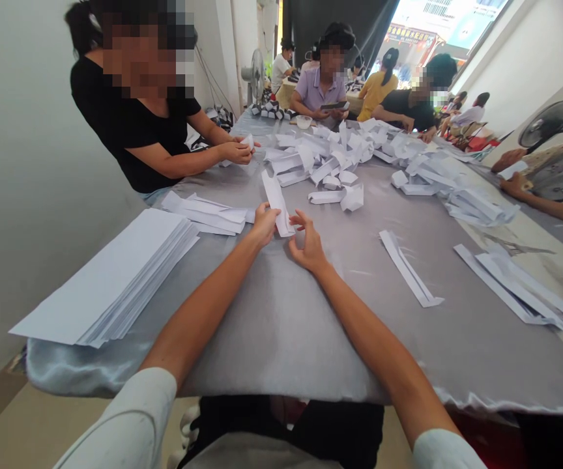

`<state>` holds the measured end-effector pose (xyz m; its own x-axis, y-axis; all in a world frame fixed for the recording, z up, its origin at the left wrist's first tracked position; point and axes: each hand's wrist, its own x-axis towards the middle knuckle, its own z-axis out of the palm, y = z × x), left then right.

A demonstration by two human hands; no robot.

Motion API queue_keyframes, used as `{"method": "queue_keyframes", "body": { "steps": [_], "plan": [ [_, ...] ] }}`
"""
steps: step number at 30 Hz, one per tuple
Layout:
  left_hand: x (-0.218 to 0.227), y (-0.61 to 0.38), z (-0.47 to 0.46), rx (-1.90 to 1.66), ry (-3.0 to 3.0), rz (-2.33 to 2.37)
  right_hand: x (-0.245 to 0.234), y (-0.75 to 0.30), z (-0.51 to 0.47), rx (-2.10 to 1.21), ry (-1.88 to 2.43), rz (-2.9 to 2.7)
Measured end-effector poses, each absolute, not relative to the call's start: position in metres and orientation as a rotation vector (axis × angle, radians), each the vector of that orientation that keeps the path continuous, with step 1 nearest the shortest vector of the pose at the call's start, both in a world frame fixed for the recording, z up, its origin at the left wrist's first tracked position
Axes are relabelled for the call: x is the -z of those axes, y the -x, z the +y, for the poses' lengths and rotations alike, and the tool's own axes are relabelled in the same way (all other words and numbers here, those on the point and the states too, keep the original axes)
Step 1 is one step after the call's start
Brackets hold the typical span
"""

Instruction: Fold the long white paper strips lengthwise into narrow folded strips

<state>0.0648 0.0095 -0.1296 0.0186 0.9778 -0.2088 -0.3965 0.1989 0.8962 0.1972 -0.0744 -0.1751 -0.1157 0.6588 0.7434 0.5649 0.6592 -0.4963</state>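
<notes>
A narrow folded strip of white paper (275, 198) is held up over the grey-covered table, tilted away from me. My left hand (264, 225) grips its left edge between thumb and fingers. Close beside its lower right end is my right hand (309, 244), with thumb and fingers spread apart; whether a fingertip touches the paper is hard to tell. Just left of my left hand lies a small pile of folded paper strips (208, 213). Nearer the left edge is a thick stack of flat white sheets (110, 273).
Beyond my hands spreads a heap of folded white paper pieces (320, 153). Single strips (408, 267) and a strip pile (520, 286) lie to the right on the grey tablecloth (281, 326). Co-workers sit around the table, one in a black shirt (115, 124) at left. A fan (548, 124) stands right.
</notes>
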Motion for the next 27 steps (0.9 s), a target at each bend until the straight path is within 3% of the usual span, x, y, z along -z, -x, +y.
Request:
{"method": "queue_keyframes", "body": {
  "steps": [10,21,27],
  "plan": [
    [0.133,-0.065,0.001,-1.079,-0.974,0.829,0.175,-0.198,-0.072,-0.291,0.958,-1.566],
    [0.133,-0.06,-0.001,-0.869,-1.267,0.87,0.17,-0.209,-0.061,-0.812,1.127,-1.118],
    [0.132,-0.054,-0.003,-0.712,-1.369,0.806,0.172,-0.216,-0.056,-0.914,1.112,-0.984]
  ]
}}
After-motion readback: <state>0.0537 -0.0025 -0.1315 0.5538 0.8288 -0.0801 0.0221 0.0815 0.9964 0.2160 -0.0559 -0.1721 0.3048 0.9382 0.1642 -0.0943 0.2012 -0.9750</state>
